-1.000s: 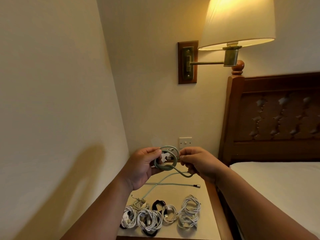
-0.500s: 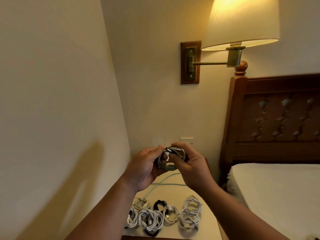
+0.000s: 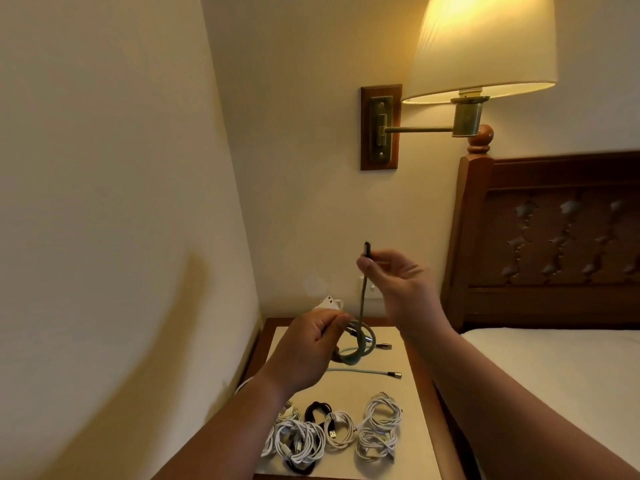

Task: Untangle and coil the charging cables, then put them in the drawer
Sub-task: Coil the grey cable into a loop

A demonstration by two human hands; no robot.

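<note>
My left hand (image 3: 308, 348) pinches a small coil of pale green cable (image 3: 356, 346) above the nightstand (image 3: 412, 424). One end of that cable runs straight up to my right hand (image 3: 398, 282), which grips it just below its dark plug (image 3: 367, 250). A light blue cable (image 3: 360, 371) lies loose on the nightstand top behind the coil, its metal plugs pointing right. Several coiled white cables (image 3: 379, 427) and a black coil (image 3: 317, 410) sit in a cluster at the near edge. No drawer is in view.
A wall stands close on the left. A lit swing-arm lamp (image 3: 481, 46) hangs above at the right. The wooden headboard (image 3: 554, 237) and the bed (image 3: 554, 382) border the nightstand on the right. A wall socket (image 3: 370, 289) sits behind my hands.
My right hand has let go of the coil and pulled the cable's plug end upward, away from my left hand. The left hand has dropped lower with the coil.
</note>
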